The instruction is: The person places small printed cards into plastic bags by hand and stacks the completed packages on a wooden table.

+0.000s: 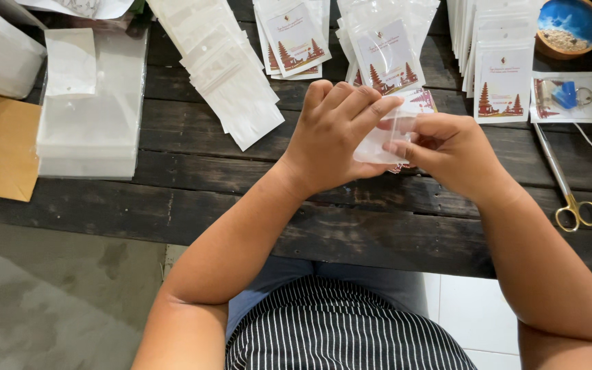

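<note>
Worktop: dark wooden worktop (193,205), I sit at its near edge.
Left hand: my left hand (334,133) pinches the small clear pouch (381,140) from the top.
Right hand: my right hand (450,154) grips the same pouch at its right side.
Pouch: above the planks, between both hands, over a printed card (421,101).
Right side: scissors with gold handles (564,183).
Far: fanned empty pouches (231,82), stack of printed cards (503,85), blue bowl (570,26).
</note>
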